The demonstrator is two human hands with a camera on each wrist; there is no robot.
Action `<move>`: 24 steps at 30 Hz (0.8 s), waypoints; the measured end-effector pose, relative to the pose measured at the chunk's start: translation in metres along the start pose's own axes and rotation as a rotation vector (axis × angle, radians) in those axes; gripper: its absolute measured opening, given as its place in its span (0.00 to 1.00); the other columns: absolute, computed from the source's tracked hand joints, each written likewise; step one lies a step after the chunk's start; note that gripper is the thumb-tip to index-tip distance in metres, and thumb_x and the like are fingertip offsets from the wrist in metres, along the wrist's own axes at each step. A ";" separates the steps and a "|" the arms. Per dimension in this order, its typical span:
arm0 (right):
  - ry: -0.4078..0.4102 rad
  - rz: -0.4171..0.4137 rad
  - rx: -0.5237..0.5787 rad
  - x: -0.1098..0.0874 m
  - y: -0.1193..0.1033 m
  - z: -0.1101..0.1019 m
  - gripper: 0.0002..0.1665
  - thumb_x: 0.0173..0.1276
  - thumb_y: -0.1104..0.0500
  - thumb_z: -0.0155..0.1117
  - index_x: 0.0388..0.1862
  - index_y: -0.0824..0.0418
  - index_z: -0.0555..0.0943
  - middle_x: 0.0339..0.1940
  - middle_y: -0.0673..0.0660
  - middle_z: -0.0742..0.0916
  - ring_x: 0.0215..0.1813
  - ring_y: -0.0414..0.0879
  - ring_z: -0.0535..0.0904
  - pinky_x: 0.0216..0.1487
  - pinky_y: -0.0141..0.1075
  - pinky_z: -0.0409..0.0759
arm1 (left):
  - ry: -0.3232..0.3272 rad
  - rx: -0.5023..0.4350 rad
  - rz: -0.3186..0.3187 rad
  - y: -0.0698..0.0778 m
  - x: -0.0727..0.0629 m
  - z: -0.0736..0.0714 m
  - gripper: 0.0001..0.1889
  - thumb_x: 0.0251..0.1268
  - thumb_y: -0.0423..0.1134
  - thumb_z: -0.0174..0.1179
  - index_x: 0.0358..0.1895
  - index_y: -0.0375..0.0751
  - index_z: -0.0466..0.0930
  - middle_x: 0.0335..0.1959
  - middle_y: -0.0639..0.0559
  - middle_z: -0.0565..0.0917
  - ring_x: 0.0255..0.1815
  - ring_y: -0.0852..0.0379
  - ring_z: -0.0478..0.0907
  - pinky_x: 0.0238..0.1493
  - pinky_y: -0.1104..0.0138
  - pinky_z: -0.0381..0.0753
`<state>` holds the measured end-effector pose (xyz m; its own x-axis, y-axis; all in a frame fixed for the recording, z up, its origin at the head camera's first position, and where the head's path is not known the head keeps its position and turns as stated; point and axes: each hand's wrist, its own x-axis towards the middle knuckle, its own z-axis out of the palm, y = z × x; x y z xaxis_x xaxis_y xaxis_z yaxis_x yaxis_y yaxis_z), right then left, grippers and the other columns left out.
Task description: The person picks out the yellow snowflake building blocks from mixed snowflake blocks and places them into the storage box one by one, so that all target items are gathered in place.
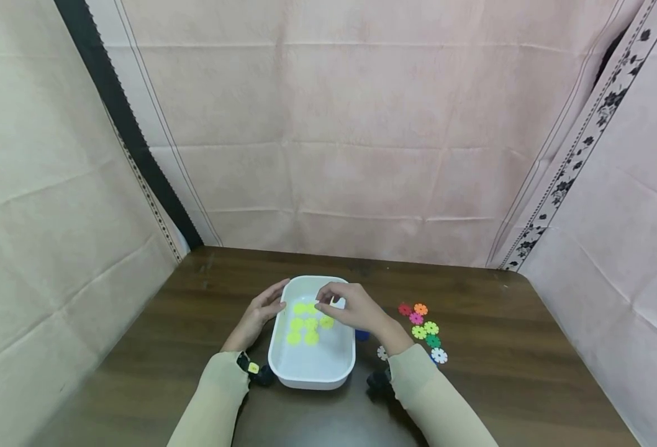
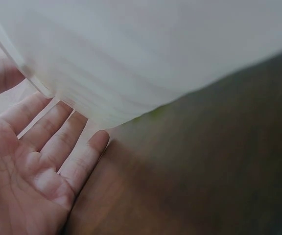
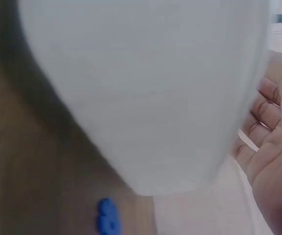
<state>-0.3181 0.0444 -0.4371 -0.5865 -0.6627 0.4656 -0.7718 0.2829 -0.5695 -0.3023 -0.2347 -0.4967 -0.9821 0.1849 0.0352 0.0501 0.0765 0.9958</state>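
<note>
A white rectangular tray stands on the table with several yellow flower-shaped pieces laid in rows on its floor. My left hand holds the tray's left rim, thumb over the edge and fingers along the outer wall; the left wrist view shows this hand against the wall. Over the tray's right side hovers my right hand, fingers bent and thumb tip near the index tip, just above the yellow pieces. Whether a piece lies between those tips is hidden; in the right wrist view the tray wall covers part of the hand.
Right of the tray lie flower pieces in red, orange, pink, green and white. A blue piece lies close to the tray's right side. Pale cloth hangs around the brown table.
</note>
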 end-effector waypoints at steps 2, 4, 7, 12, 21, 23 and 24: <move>0.018 -0.016 0.000 0.001 -0.004 -0.006 0.11 0.70 0.53 0.69 0.48 0.55 0.85 0.39 0.43 0.87 0.42 0.36 0.81 0.48 0.45 0.85 | -0.001 -0.006 0.006 0.001 0.002 -0.001 0.28 0.72 0.43 0.56 0.74 0.59 0.67 0.73 0.52 0.70 0.73 0.48 0.66 0.74 0.40 0.56; 0.031 -0.033 -0.003 0.001 -0.006 -0.011 0.10 0.70 0.53 0.69 0.47 0.54 0.85 0.39 0.43 0.87 0.42 0.36 0.81 0.48 0.45 0.85 | 0.001 -0.013 0.010 0.002 0.002 -0.001 0.27 0.72 0.43 0.56 0.74 0.59 0.67 0.72 0.52 0.71 0.73 0.48 0.66 0.74 0.40 0.56; 0.043 -0.035 -0.011 -0.001 -0.010 -0.017 0.08 0.70 0.53 0.69 0.46 0.51 0.85 0.39 0.42 0.87 0.42 0.36 0.81 0.47 0.42 0.85 | 0.007 -0.016 0.005 0.002 0.002 -0.001 0.27 0.72 0.43 0.57 0.73 0.60 0.68 0.71 0.53 0.72 0.72 0.49 0.68 0.74 0.41 0.56; 0.057 0.004 -0.036 -0.008 -0.010 -0.025 0.07 0.69 0.52 0.69 0.45 0.48 0.85 0.38 0.40 0.86 0.40 0.35 0.80 0.40 0.36 0.84 | 0.010 -0.017 0.010 0.001 0.000 0.000 0.27 0.71 0.43 0.57 0.72 0.60 0.69 0.70 0.53 0.73 0.72 0.50 0.68 0.74 0.41 0.56; 0.067 0.056 0.020 -0.045 -0.005 -0.050 0.10 0.70 0.55 0.68 0.47 0.57 0.84 0.39 0.42 0.86 0.40 0.39 0.82 0.42 0.38 0.86 | 0.002 -0.022 0.006 -0.002 0.000 0.000 0.29 0.68 0.48 0.60 0.72 0.61 0.69 0.69 0.54 0.74 0.71 0.51 0.68 0.73 0.41 0.57; 0.083 0.058 0.007 -0.055 -0.002 -0.057 0.09 0.70 0.55 0.68 0.47 0.56 0.85 0.38 0.42 0.87 0.39 0.39 0.82 0.41 0.39 0.86 | 0.004 -0.021 0.009 -0.002 -0.001 -0.001 0.28 0.69 0.47 0.60 0.72 0.62 0.69 0.69 0.55 0.75 0.71 0.52 0.69 0.74 0.42 0.58; 0.092 0.055 -0.001 -0.060 0.001 -0.061 0.08 0.71 0.55 0.68 0.46 0.55 0.85 0.38 0.42 0.87 0.39 0.39 0.82 0.40 0.40 0.86 | 0.005 -0.020 0.010 -0.002 -0.001 -0.001 0.28 0.69 0.46 0.60 0.72 0.62 0.70 0.69 0.55 0.75 0.71 0.52 0.69 0.74 0.43 0.58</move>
<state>-0.2987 0.1269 -0.4245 -0.6480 -0.5797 0.4941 -0.7381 0.3179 -0.5951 -0.3017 -0.2358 -0.4986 -0.9826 0.1804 0.0452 0.0560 0.0555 0.9969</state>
